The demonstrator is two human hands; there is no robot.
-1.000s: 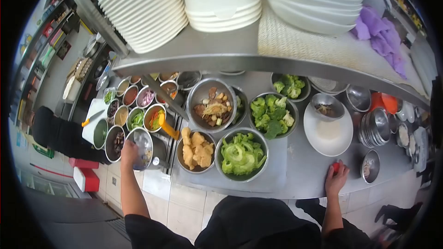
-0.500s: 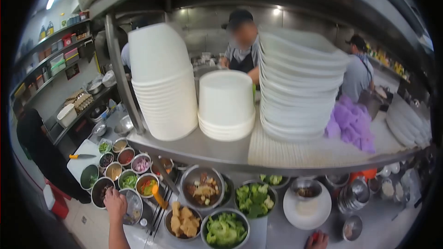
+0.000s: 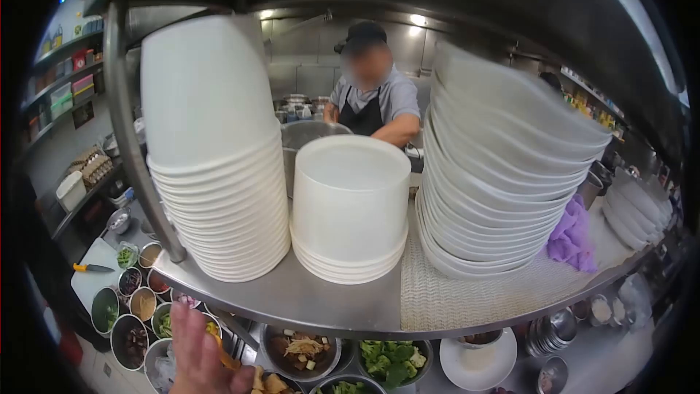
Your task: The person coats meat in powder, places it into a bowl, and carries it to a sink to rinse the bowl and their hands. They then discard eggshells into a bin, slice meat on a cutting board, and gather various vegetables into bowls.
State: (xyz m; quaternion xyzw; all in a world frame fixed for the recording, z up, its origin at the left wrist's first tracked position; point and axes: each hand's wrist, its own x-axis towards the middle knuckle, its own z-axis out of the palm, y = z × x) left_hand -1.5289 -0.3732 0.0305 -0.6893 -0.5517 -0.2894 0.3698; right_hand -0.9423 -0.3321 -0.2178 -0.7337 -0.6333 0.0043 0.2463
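Note:
My left hand [image 3: 200, 357] is raised close to the camera at the lower left, its fingers stretched out and nothing visible in them. It blocks part of several steel ingredient bowls. Around it are a bowl of dark pieces [image 3: 133, 344], a container with a clear plastic bag [image 3: 165, 368] and a bowl of sliced green vegetable [image 3: 165, 325]. Fried golden chunks [image 3: 271, 383] show just right of the fingers. Only a sliver of my right hand [image 3: 502, 391] shows at the bottom edge, below a white plate [image 3: 477, 372]; its fingers are hidden.
A steel shelf [image 3: 343, 314] crosses in front, bearing stacked white tubs [image 3: 219, 211] and stacked white bowls [image 3: 496, 197]. Below it stand a bowl of mixed ingredients [image 3: 300, 354] and a bowl of broccoli [image 3: 394, 361]. A co-worker [image 3: 375, 95] stands behind the shelf.
My left hand has left the bowl of dark pieces and come up, nearer the camera. The view has moved closer to the shelf, and my right hand has mostly dropped out of sight.

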